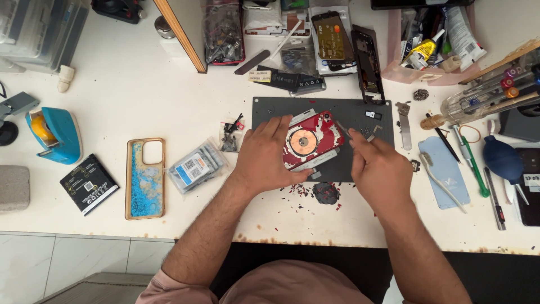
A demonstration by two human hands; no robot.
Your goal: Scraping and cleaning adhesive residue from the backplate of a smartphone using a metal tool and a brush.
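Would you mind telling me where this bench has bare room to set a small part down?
Barest is the white top between the blue tape dispenser, the wooden board edge and the grey mat. A narrower strip runs along the near edge below the blue phone case. The back row and the right side around the blue blower are crowded.

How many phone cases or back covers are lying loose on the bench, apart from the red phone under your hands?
2. A blue-patterned, gold-rimmed phone case lies on the white bench left of the grey mat; a black phone frame lies at the mat's top edge. Clutter may hide more.
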